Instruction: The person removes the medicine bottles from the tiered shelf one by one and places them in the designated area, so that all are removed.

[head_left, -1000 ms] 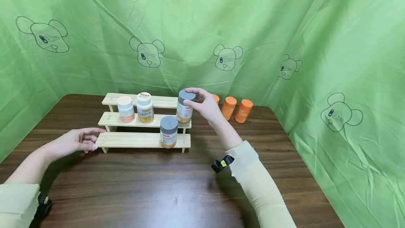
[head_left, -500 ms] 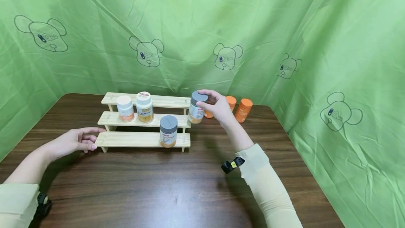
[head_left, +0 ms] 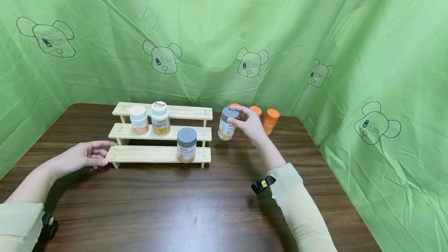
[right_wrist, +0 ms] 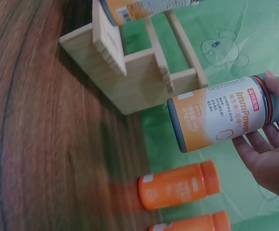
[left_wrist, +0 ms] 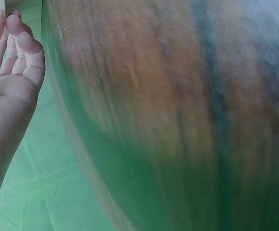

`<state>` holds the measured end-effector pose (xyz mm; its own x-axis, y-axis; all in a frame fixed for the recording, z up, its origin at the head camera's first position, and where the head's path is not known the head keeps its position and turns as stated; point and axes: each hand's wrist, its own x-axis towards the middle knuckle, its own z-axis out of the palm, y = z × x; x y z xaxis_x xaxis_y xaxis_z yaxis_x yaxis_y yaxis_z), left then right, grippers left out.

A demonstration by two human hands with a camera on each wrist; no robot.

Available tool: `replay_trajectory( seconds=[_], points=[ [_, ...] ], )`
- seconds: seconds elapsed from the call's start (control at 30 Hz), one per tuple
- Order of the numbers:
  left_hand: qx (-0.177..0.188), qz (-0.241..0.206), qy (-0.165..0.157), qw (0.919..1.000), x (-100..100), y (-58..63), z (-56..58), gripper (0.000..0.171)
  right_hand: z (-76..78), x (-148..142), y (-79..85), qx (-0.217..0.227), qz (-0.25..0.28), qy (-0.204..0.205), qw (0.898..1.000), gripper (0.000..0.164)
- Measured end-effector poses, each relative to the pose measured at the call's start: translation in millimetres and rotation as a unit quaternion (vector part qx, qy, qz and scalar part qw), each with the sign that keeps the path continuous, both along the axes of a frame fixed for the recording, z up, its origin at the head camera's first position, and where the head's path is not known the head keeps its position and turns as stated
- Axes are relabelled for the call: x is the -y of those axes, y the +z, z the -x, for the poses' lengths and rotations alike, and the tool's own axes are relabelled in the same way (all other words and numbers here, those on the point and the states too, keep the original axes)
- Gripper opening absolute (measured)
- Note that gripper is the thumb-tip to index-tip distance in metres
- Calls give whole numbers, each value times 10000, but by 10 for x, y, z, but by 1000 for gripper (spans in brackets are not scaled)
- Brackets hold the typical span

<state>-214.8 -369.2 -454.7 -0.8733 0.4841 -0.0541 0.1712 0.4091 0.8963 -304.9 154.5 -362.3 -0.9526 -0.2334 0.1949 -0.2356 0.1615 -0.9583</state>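
My right hand grips a grey-lidded supplement bottle by its lid, just right of a three-tier wooden display rack. In the right wrist view the bottle shows an orange and white label, and fingers and thumb are around the lid. At the rack's left end, my left hand pinches the lowest tier between thumb and fingers; only a sliver of wood shows in the left wrist view. A similar grey-lidded bottle stands upright on the lowest tier.
Two white-capped bottles, one with an orange base and one with a yellow label, stand on the middle tier. Orange bottles stand at the back right, partly behind my right hand. A green curtain borders the brown table.
My right hand has carried the grey-lidded bottle off the rack's middle tier, to the right and slightly nearer. My left hand stays at the rack's left end.
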Motion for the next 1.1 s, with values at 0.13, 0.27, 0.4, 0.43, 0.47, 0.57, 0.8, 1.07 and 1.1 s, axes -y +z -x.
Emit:
replay_trajectory(
  seconds=[0.13,0.27,0.4,0.43,0.47,0.57,0.8,1.07,1.1],
  points=[
    [-17,20,16,10000,-1,3,7,60,17,-76,-72,8,-132,-67,9999,47],
    [-53,62,26,10000,-2,7,11,60,44,-137,-153,49,-138,-139,9998,47],
    [-78,91,19,9999,0,9,6,61,58,-180,-234,123,-127,-263,9995,47],
    [-79,91,2,9999,-1,10,4,61,59,-189,-254,151,-127,-291,9994,46],
    [-68,83,-17,9999,-1,11,3,61,63,-199,-273,169,-125,-311,9993,46],
    [-44,41,-67,10000,-2,17,-1,61,76,-227,-332,210,-191,-379,9989,45],
    [-94,19,-96,9999,-18,29,-10,60,132,-303,-500,329,-253,-483,9980,47],
    [-59,-59,-124,9999,-4,5,-8,61,169,-290,-593,392,48,-633,9972,48],
    [-52,-74,-132,9999,-2,1,-7,61,173,-289,-601,377,30,-652,9972,47]
  ],
)
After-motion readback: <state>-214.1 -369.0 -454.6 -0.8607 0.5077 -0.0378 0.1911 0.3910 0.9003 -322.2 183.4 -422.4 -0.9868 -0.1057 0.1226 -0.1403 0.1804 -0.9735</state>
